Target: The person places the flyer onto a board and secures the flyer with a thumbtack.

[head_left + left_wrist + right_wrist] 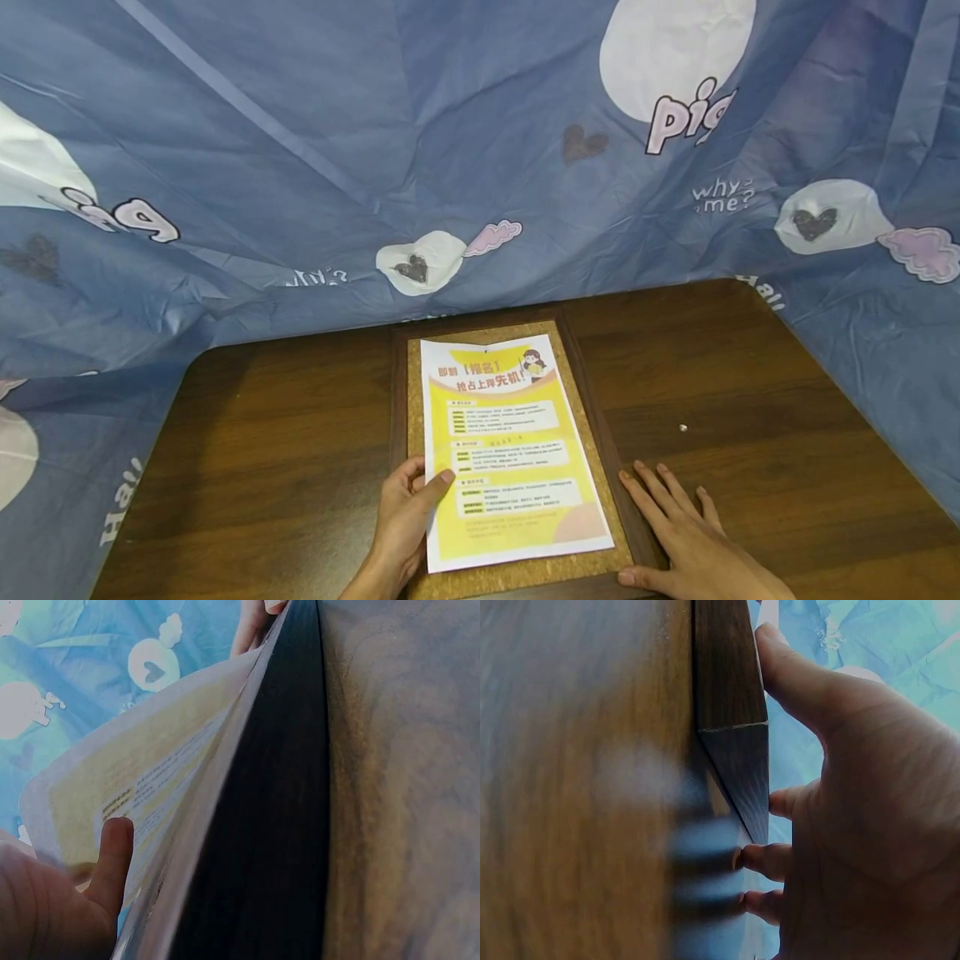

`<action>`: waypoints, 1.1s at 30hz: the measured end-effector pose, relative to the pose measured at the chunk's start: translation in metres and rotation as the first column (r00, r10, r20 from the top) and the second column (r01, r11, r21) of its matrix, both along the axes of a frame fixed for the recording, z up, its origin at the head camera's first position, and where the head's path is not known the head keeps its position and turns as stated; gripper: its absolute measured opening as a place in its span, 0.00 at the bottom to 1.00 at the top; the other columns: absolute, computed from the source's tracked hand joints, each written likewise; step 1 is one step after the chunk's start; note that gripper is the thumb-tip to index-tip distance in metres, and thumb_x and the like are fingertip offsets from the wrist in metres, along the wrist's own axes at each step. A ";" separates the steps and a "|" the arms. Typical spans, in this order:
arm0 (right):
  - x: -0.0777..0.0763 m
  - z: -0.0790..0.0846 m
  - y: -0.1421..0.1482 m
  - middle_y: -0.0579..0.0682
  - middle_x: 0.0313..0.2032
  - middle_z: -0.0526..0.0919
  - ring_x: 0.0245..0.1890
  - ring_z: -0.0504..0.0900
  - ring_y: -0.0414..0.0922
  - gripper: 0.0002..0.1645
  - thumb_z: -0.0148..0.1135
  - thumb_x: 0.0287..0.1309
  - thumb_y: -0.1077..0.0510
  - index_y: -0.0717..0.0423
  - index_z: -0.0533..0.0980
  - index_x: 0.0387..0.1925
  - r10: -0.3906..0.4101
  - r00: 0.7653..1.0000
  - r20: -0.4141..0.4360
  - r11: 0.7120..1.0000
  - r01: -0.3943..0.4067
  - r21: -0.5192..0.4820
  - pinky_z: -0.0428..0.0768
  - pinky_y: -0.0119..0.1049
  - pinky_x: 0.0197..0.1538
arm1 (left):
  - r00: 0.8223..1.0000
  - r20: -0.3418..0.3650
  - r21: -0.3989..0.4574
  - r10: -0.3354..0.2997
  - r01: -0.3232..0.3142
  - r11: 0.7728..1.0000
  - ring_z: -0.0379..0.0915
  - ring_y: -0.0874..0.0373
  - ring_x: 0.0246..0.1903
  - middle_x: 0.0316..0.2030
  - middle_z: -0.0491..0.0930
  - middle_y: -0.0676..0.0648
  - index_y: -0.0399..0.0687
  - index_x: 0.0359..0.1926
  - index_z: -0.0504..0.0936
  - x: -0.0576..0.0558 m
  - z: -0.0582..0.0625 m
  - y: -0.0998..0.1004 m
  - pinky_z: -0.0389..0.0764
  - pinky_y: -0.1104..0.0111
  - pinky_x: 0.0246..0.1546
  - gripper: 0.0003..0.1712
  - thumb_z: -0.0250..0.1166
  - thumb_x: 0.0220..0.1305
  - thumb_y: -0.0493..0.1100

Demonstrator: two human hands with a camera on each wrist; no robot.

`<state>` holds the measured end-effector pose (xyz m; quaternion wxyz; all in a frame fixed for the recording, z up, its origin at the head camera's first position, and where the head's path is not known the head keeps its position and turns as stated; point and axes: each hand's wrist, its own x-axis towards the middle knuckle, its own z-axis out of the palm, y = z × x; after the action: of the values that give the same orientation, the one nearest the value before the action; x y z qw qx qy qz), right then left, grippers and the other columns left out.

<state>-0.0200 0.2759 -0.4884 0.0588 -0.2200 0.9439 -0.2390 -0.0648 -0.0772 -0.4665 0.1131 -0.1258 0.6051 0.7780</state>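
The left grip (405,512) is entering from the lower centre of the head view, its thumb lying across the left edge of the printed sheet (495,458) and its fingers curling behind; it is pinching the paper. The right grip (686,533) is resting at lower right with its fingers spreading over the desk (285,467), while its thumb is pointing left and touching the wooden border (602,442) near the bottom corner. The printed sheet is lying over the corkboard (487,579) at lower centre, a small dark spot showing near its top edge. The paper is appearing thin and rectangular, carrying yellow panels, white text blocks and red heading characters; in the left wrist view it is bowing away from the board. The cork is presenting a tan, granular face, and the wooden border is framing it in dark, straight lengths. The desk is displaying brown grain and rounded far corners. A small shiny object (682,427) is sitting beyond the right fingertips. Creased blue fabric (480,125), bearing pale shapes and lettering, is hanging across the upper half. Cork is showing in narrow strips along the sheet's right and bottom edges, and broad desk surface is extending to both sides of the board.
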 end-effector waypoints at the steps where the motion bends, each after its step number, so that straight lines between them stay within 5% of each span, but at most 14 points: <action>1: 0.000 0.000 0.000 0.66 0.73 0.51 0.69 0.49 0.74 0.64 0.68 0.52 0.30 0.48 0.45 0.79 -0.001 1.000 -0.002 1.000 0.001 0.001 0.52 0.85 0.48 | 1.000 -0.001 0.001 -0.002 0.002 1.000 0.86 0.46 0.35 0.44 0.83 0.31 0.23 0.58 0.65 0.000 0.000 0.000 0.85 0.61 0.34 0.21 0.57 0.71 0.32; 18: 0.000 0.001 -0.001 0.65 0.74 0.52 0.68 0.51 0.75 0.64 0.67 0.52 0.30 0.48 0.45 0.79 0.000 1.000 -0.027 1.000 0.000 0.013 0.53 0.84 0.48 | 1.000 0.004 -0.041 0.026 -0.026 0.999 0.85 0.51 0.32 0.40 0.84 0.34 0.22 0.56 0.67 -0.001 0.001 -0.002 0.84 0.66 0.33 0.24 0.63 0.64 0.33; 33: -0.001 0.003 -0.003 0.65 0.74 0.52 0.68 0.51 0.75 0.63 0.68 0.52 0.31 0.49 0.47 0.78 -0.019 1.000 0.014 1.000 0.019 0.013 0.52 0.85 0.48 | 0.999 -0.037 -0.099 0.034 -0.038 0.994 0.80 0.55 0.40 0.46 0.81 0.31 0.17 0.62 0.64 -0.002 -0.001 -0.003 0.81 0.69 0.37 0.24 0.49 0.68 0.28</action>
<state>-0.0207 0.2733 -0.4856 0.0648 -0.2091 0.9470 -0.2352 -0.0664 -0.0801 -0.4678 0.0819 -0.1284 0.6426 0.7509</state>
